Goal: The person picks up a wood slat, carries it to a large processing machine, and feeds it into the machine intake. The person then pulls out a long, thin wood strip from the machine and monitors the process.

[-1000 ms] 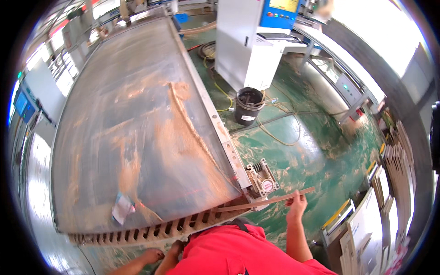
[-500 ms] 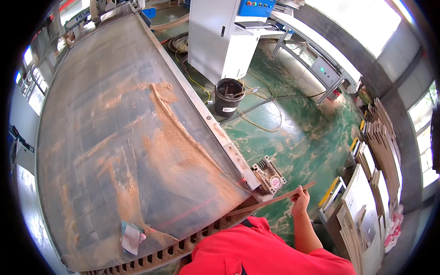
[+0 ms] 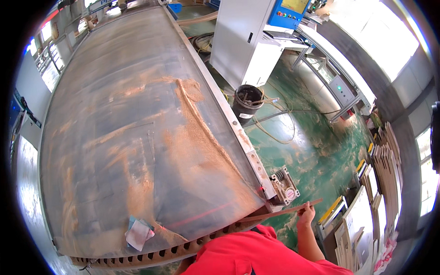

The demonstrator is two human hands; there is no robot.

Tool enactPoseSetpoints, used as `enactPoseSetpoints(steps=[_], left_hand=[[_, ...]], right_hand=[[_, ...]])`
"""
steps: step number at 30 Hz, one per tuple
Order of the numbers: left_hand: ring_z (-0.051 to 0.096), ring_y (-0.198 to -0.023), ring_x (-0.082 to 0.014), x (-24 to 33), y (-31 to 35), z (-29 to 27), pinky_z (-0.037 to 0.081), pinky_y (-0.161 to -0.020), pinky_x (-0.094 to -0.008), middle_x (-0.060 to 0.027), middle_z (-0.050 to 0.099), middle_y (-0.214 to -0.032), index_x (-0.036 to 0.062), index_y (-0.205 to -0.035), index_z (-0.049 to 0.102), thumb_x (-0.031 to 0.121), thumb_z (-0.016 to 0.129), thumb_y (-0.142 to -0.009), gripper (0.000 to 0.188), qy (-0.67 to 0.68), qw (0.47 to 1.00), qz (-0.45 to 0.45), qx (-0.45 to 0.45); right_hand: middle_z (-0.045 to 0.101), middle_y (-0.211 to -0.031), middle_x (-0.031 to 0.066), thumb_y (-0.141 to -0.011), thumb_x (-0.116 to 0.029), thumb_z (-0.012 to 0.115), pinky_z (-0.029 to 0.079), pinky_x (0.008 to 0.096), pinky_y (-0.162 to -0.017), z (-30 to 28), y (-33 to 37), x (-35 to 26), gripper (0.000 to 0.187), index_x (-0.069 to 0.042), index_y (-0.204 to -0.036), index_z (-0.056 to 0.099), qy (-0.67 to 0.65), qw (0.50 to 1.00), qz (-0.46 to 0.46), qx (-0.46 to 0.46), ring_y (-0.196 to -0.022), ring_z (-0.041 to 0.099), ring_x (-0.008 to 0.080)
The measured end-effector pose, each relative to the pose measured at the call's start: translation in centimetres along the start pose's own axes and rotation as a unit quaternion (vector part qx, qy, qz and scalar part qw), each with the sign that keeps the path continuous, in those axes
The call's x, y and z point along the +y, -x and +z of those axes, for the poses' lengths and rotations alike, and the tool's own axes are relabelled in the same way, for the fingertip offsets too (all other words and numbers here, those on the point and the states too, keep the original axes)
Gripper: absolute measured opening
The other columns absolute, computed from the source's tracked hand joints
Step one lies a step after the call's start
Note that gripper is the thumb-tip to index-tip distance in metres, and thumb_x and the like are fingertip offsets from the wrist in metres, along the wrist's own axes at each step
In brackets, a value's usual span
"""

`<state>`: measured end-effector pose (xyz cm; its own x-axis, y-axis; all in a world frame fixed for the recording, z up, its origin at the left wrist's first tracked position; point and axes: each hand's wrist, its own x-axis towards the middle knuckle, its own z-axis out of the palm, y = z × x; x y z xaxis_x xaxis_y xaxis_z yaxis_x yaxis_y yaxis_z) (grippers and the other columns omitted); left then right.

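My right hand point(image 3: 305, 215) is closed around a long thin wooden strip point(image 3: 282, 212) near its outer end. The strip reaches left, in front of my red shirt, to the near right corner of a large flat grey machine bed point(image 3: 133, 59). Its far end lies by the bed's slotted front edge point(image 3: 176, 250). Sawdust point(image 3: 208, 133) forms a long ridge along the right side of the bed, with thinner patches elsewhere. A crumpled pale cloth or paper point(image 3: 139, 234) lies near the front edge. My left hand is hidden; only a bit of that arm shows beside the shirt.
Beyond the bed's right rail point(image 3: 229, 117) stand a black bucket point(image 3: 246, 106) and a white control cabinet point(image 3: 238, 41). A metal fitting point(image 3: 285, 185) juts from the near corner. Boards point(image 3: 387, 169) lean at the right. Cables point(image 3: 275, 137) cross the dusty green floor point(image 3: 321, 151).
The whole view has shifted, so the bed and cabinet sit farther right and lower. My right hand keeps its hold on the strip, with little visible movement relative to the bed corner.
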<state>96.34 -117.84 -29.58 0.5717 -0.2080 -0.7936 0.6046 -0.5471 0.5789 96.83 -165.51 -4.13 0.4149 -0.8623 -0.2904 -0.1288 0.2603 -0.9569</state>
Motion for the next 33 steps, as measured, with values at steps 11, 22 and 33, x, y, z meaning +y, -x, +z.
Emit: enactPoseSetpoints(steps=[11,22,33], left_hand=[[0.062,-0.070,-0.0269,-1.5,-1.0,3.3,0.047,-0.067,-0.0367,-0.0136,0.064,-0.075,0.0003,-0.090,0.063,0.030,0.058,-0.081,0.031,0.045,0.995,0.075,0.050],[0.062,-0.071,-0.0267,-8.4,4.8,4.0,0.047,-0.068,-0.0367,-0.0137,0.065,-0.078,0.0002,-0.092,0.063,0.029,0.058,-0.081,0.031,0.045,0.989,0.047,0.130],[0.063,-0.072,-0.0265,-16.4,6.9,7.8,0.047,-0.069,-0.0368,-0.0138,0.065,-0.082,0.0001,-0.095,0.062,0.028,0.058,-0.081,0.031,0.073,0.975,0.070,0.196]], right_hand=[[0.045,-0.057,-0.0005,-0.091,-0.019,0.053,0.034,0.0267,-0.041,0.2,0.0,0.1,0.017,-0.009,-0.077,0.049,0.032,0.999,0.021,-0.037,-0.045,0.041,0.0104],[0.047,-0.059,-0.0005,-0.087,-0.017,0.060,0.034,0.0260,-0.042,3.9,5.3,4.7,0.017,-0.006,-0.075,0.054,0.167,0.976,0.104,-0.094,-0.045,0.041,0.0108],[0.044,-0.061,-0.0014,-0.089,-0.016,0.058,0.032,0.0223,-0.043,1.7,1.0,1.8,0.015,-0.008,-0.079,0.048,0.074,0.996,0.011,-0.057,-0.049,0.040,0.0090]])
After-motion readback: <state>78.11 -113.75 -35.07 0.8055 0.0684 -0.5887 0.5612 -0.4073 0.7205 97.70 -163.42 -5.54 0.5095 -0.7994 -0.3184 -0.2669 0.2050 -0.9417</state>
